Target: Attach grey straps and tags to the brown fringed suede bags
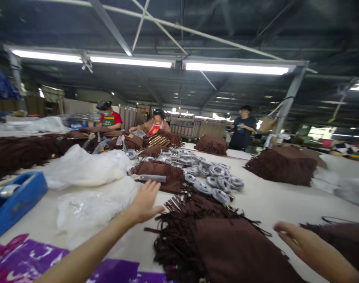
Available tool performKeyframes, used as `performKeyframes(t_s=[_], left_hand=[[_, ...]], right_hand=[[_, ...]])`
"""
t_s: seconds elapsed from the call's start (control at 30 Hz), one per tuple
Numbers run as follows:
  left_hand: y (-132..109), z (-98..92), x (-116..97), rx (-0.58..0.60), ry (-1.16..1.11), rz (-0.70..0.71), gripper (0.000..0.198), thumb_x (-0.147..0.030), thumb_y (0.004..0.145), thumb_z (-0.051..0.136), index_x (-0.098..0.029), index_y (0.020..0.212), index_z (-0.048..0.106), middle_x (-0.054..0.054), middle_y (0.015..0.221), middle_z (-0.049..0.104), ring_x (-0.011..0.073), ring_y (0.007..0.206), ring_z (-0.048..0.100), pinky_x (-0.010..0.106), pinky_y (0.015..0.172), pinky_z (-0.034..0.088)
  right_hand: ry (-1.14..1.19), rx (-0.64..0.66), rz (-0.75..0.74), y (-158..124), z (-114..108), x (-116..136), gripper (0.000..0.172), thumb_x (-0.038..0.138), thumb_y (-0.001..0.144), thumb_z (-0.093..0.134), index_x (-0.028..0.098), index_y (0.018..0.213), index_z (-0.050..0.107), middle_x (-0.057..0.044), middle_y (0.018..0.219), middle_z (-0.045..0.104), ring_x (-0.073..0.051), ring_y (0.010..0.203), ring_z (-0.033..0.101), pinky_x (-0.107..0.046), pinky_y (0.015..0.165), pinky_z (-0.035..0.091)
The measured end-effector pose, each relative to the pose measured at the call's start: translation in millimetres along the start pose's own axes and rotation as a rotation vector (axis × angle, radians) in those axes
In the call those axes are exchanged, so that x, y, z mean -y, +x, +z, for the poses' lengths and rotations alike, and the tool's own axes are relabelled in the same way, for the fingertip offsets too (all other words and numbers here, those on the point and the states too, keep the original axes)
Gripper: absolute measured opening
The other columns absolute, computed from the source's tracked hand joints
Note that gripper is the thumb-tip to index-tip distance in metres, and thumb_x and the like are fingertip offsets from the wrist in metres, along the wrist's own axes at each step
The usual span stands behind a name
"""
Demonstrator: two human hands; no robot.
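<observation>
My left hand (145, 202) reaches over the table with its fingers stretched out and holds nothing. Just past its fingertips lies a brown fringed bag (173, 177), a grey strip (152, 178) resting across it. My right hand (297, 241) is in the air at the right, slightly blurred, its fingers extended and nothing visible in them. Between my two hands, close to me, sits a large brown fringed piece (226, 247), stacked or folded; its underside is hidden. Several plastic-wrapped grey coils (216, 182), which look like straps, are heaped behind it.
White plastic bags (88, 167) and a blue tape dispenser (19, 200) are at left; purple packaging (29, 259) lies along the near edge. More brown fringed stacks (285, 165) stand at right and far left. Several people (242, 127) are across the table.
</observation>
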State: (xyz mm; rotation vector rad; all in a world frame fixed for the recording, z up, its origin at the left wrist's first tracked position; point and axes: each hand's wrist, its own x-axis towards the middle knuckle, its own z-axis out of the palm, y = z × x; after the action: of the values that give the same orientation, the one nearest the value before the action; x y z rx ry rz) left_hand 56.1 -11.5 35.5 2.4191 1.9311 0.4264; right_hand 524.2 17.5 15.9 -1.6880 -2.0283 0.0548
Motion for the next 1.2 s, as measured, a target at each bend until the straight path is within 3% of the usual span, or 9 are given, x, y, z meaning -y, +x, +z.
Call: performKeyframes(t_s=[0.1,0.27,0.43,0.67,0.83,0.9,1.0,1.1,1.2], left_hand=[[4,17.3,39,0.079,0.138,-0.079,0.061,-0.030,0.068,0.060,-0.015,0.126,0.048,0.020,0.131,0.052,0.0390,0.128,0.038,0.063,0.104,0.024],[-41,35.7,71,0.016,-0.117,0.065,0.021,-0.007,0.070,0.043,-0.022,0.081,0.053,0.006,0.099,0.061,0.0220,0.098,0.053,0.034,0.089,0.043],[-82,51.2,91,-0.168,-0.292,0.129,0.023,-0.015,0.088,0.032,-0.022,0.074,0.049,0.006,0.090,0.059,0.0206,0.089,0.052,0.031,0.081,0.046],[-88,71.3,105,-0.389,-0.299,0.195,0.020,-0.012,0.090,0.034,-0.023,0.077,0.045,0.005,0.091,0.059,0.0202,0.092,0.052,0.038,0.096,0.045],[-88,77.2,109,-0.507,-0.244,0.217,0.016,-0.008,0.086,0.040,-0.022,0.080,0.047,0.008,0.115,0.057,0.0241,0.118,0.047,0.054,0.114,0.023],[-90,79.0,113,-0.502,-0.293,0.167,0.005,-0.017,0.087,0.049,-0.022,0.088,0.048,0.011,0.129,0.050,0.0280,0.126,0.042,0.053,0.112,0.029],[-94,77.8,116,-0.418,-0.398,0.144,0.031,-0.032,0.088,0.055,-0.022,0.115,0.045,0.015,0.138,0.043,0.0299,0.128,0.043,0.047,0.106,0.041],[-95,71.8,112,-0.322,-0.463,0.171,0.043,-0.036,0.092,0.051,-0.023,0.131,0.037,0.015,0.146,0.036,0.0294,0.135,0.037,0.045,0.109,0.038],[-94,63.4,110,-0.349,-0.500,0.127,0.038,-0.032,0.095,0.043,-0.023,0.132,0.039,0.014,0.148,0.036,0.0273,0.136,0.037,0.043,0.111,0.036]], right_hand=[[-0.100,0.143,-0.113,3,-1,41,0.020,0.028,0.087,0.045,0.025,0.083,0.064,-0.005,0.085,0.071,-0.026,0.083,0.065,-0.038,0.077,0.046],[-0.108,0.253,-0.253,18,18,130,0.025,0.027,0.087,0.038,0.023,0.079,0.061,-0.005,0.082,0.069,-0.024,0.081,0.064,-0.031,0.071,0.044],[0.141,0.327,-0.506,30,54,218,0.025,0.022,0.088,0.044,0.021,0.076,0.065,-0.003,0.077,0.069,-0.019,0.075,0.062,-0.027,0.069,0.042],[0.526,0.523,-0.778,43,122,335,0.023,0.015,0.087,0.051,0.019,0.094,0.073,-0.002,0.088,0.074,-0.015,0.079,0.065,-0.020,0.073,0.045],[0.117,0.521,-0.674,51,162,348,0.024,0.009,0.084,0.048,0.014,0.094,0.070,-0.011,0.094,0.072,-0.023,0.090,0.065,-0.028,0.078,0.045],[0.151,0.452,-0.612,52,171,343,0.026,0.017,0.085,0.052,0.012,0.109,0.063,-0.014,0.104,0.068,-0.025,0.096,0.063,-0.031,0.081,0.044],[0.197,0.382,-0.591,55,183,339,0.052,0.029,0.080,0.065,0.015,0.128,0.050,-0.013,0.120,0.062,-0.025,0.106,0.059,-0.030,0.085,0.043],[0.039,0.413,-0.580,64,196,342,0.020,0.020,0.086,0.056,0.019,0.104,0.064,-0.007,0.097,0.070,-0.023,0.091,0.065,-0.027,0.074,0.042],[-0.050,0.380,-0.511,84,205,348,0.024,0.007,0.089,0.042,0.016,0.088,0.065,-0.009,0.083,0.070,-0.022,0.081,0.066,-0.027,0.067,0.040]])
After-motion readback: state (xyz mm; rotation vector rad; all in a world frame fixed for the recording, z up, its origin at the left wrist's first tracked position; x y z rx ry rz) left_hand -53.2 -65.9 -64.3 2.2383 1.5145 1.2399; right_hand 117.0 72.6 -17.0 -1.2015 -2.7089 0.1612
